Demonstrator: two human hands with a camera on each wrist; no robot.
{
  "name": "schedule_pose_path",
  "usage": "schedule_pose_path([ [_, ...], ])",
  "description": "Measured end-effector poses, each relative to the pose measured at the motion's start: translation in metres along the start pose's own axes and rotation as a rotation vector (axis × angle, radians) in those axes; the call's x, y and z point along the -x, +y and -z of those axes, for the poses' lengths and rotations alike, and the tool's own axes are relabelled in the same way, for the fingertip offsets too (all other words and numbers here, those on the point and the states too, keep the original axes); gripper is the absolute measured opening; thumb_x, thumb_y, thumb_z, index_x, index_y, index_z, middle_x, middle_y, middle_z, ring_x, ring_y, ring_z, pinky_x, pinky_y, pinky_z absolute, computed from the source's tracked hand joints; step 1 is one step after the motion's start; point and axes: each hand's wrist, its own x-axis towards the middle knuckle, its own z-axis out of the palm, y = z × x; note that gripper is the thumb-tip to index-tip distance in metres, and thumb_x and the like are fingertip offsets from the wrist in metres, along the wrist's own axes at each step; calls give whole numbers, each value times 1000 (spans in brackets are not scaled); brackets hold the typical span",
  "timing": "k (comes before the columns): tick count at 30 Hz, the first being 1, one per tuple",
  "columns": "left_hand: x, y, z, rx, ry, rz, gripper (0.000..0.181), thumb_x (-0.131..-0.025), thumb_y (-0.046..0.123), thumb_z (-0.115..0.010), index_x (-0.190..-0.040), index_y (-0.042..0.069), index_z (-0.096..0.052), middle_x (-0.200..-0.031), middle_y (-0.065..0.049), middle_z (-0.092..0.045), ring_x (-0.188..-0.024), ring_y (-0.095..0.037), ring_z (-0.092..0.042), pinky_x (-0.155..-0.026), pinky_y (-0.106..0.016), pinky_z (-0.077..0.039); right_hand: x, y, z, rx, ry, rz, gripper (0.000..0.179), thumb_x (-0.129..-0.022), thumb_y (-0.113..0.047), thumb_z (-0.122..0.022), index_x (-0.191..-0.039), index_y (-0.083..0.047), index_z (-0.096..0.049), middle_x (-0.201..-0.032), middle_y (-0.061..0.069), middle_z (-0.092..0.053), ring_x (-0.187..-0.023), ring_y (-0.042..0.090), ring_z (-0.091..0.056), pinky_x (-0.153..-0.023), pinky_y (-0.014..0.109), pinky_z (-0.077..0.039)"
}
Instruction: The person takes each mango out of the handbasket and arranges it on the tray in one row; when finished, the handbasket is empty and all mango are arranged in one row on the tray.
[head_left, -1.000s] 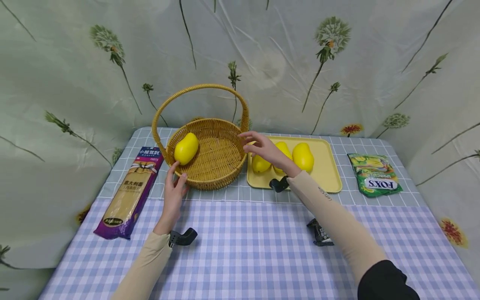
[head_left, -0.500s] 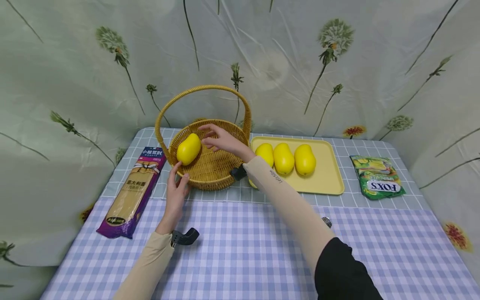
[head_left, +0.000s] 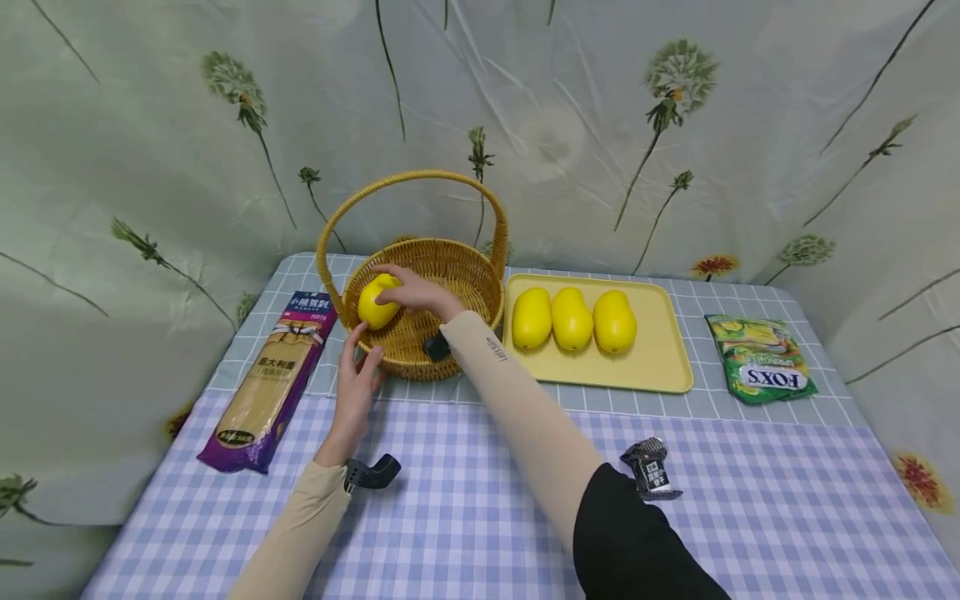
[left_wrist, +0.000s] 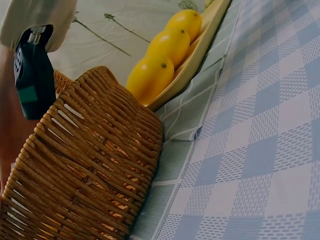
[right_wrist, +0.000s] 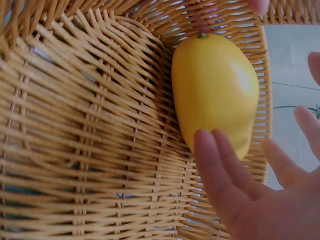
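A yellow mango (head_left: 377, 302) leans against the left inner wall of the round wicker basket (head_left: 420, 367) with its tall arched handle. My right hand (head_left: 416, 293) reaches over the basket to this mango. In the right wrist view its fingers (right_wrist: 225, 185) are spread and fairly straight at the mango's lower end; whether they touch it is hard to tell. At the basket's front left, my left hand (head_left: 355, 396) has its fingertips at the rim. Three more mangoes (head_left: 572, 319) lie side by side on a yellow tray (head_left: 660, 367) to the right.
A purple pasta packet (head_left: 266, 383) lies left of the basket. The green FOX'S bag (head_left: 761, 358) sits right of the tray. Nearer me is a small black wrapped snack (head_left: 650, 469) on the checked cloth (head_left: 480, 500). A patterned curtain (head_left: 555, 125) hangs behind.
My right hand has moved left from the tray's edge, across the basket, to the mango inside. My left hand keeps its place at the rim.
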Motion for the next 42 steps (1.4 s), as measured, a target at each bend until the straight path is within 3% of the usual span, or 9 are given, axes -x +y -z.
schedule_pose_path([
  [3, -1, 0, 0, -5, 0, 2, 51, -104, 22, -42, -152, 21, -23, -158, -2, -3, -138, -26, -25, -106, -47, -33, -3, 0, -4, 48, -20, -19, 60, -96, -14, -50, -151, -11, -27, -152, 13, -27, -90, 19, -42, -86, 44, -44],
  [9, -1, 0, -1, -5, -10, -7, 51, -104, 22, -41, -152, 20, -23, -158, -3, -4, -135, -26, -28, -105, -48, -34, -4, 2, -5, 151, -1, -51, 60, -94, -13, -51, -151, -14, -30, -152, 15, -21, -125, 27, -35, -97, 39, -39],
  [15, 0, 1, -1, 5, -11, -12, 51, -104, 23, -41, -152, 22, -23, -157, -1, -6, -134, -23, -30, -105, -47, -34, -2, 4, 0, 201, 9, -87, 55, -94, -14, -50, -148, -15, -38, -150, 17, -21, -129, 27, -30, -93, 37, -40],
  [22, 1, 0, -1, 28, -13, -29, 50, -104, 19, -39, -152, 20, -23, -156, -2, -9, -132, -26, -32, -104, -50, -34, -2, 9, 2, 85, -27, -125, 47, -96, -14, -54, -140, -11, -40, -145, 17, -32, -115, 28, -43, -95, 45, -43],
  [25, 1, 0, 0, 22, -12, -22, 50, -104, 19, -39, -152, 19, -22, -156, -2, -10, -132, -25, -32, -104, -49, -35, -5, 13, 2, 25, -16, -138, 44, -94, -13, -58, -134, -8, -39, -140, 17, -36, -109, 28, -48, -90, 43, -46],
  [30, 4, 9, -2, 36, -17, 1, 51, -104, 18, -40, -152, 16, -22, -157, -4, -9, -133, -26, -31, -105, -49, -33, -15, 26, 3, -20, 32, -143, 47, -90, -14, -66, -129, -13, -41, -131, 15, -40, -90, 23, -50, -73, 33, -47],
  [36, 13, 24, -6, 25, -21, 0, 52, -104, 19, -40, -152, 12, -20, -156, -11, -8, -134, -30, -29, -105, -52, -32, -3, 13, 2, -33, 112, -183, 44, -93, -6, -60, -131, -5, -37, -124, 16, -43, -83, 20, -45, -76, 33, -45],
  [42, 14, 25, -7, 21, -22, 0, 52, -104, 18, -40, -152, 11, -20, -156, -13, -8, -133, -31, -30, -105, -52, -31, -3, 11, -2, 0, 189, -237, 38, -93, -3, -60, -123, -8, -37, -105, 15, -48, -73, 23, -41, -64, 32, -39],
])
